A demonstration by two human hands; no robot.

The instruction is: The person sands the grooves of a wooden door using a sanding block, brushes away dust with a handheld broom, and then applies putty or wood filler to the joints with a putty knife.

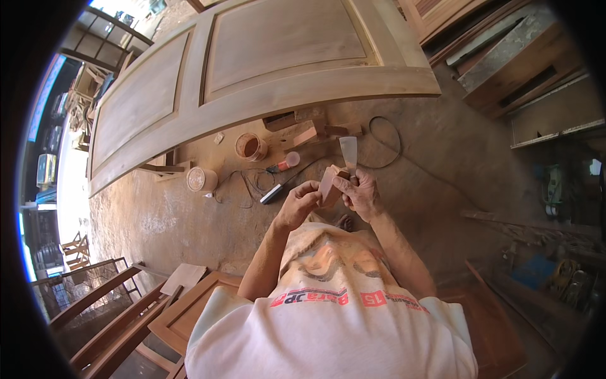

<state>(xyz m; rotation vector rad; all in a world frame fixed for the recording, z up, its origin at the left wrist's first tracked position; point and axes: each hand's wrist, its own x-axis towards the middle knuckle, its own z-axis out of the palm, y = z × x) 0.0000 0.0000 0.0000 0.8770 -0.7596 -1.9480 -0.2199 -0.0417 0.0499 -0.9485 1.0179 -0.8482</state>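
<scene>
My left hand (pixel 302 203) grips the near left end of a small reddish-brown block (pixel 330 187), which looks like folded sandpaper or wood. My right hand (pixel 360 193) is closed on a putty knife (pixel 348 152) with its wide pale blade upright, and its thumb also presses on the block. Beyond my hands, a large unfinished panelled wooden door (pixel 278 47) lies raised horizontally. On the floor under its near edge are a red-and-black power tool (pixel 285 163), a black-and-white bar-shaped object (pixel 271 193) and a loose cable (pixel 399 145).
Two buckets (pixel 250 146) (pixel 201 179) and wood offcuts (pixel 306 135) lie on the dusty concrete floor (pixel 158 227). Timber and boards (pixel 505 63) are stacked at the upper right. Wooden frames and panels (pixel 107 316) stand behind me at lower left. A bright opening is along the left side.
</scene>
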